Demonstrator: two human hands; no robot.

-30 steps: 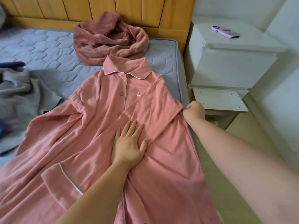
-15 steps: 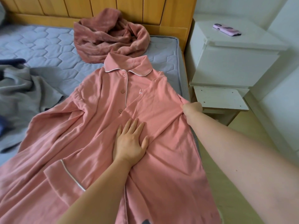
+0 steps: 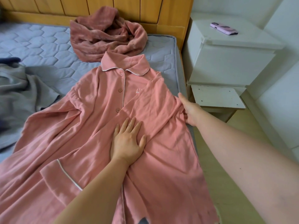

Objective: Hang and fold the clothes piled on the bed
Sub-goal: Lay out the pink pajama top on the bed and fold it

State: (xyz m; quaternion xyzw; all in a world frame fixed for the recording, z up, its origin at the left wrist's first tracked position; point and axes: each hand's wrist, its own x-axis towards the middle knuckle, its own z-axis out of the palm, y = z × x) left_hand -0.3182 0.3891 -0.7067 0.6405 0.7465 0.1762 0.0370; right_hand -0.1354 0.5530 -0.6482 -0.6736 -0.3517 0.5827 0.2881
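Two hands on a pink button-front cotton nightdress (image 3: 100, 130) at frame centre: left hand (image 3: 127, 141) pressed flat, fingers spread; right hand (image 3: 191, 110) pinching its folded right edge.

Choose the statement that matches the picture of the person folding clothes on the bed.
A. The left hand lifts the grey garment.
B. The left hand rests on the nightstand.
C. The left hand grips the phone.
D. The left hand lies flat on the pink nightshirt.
D: the left hand lies with straight fingers pressed on the front of the pink nightshirt, below its buttons.
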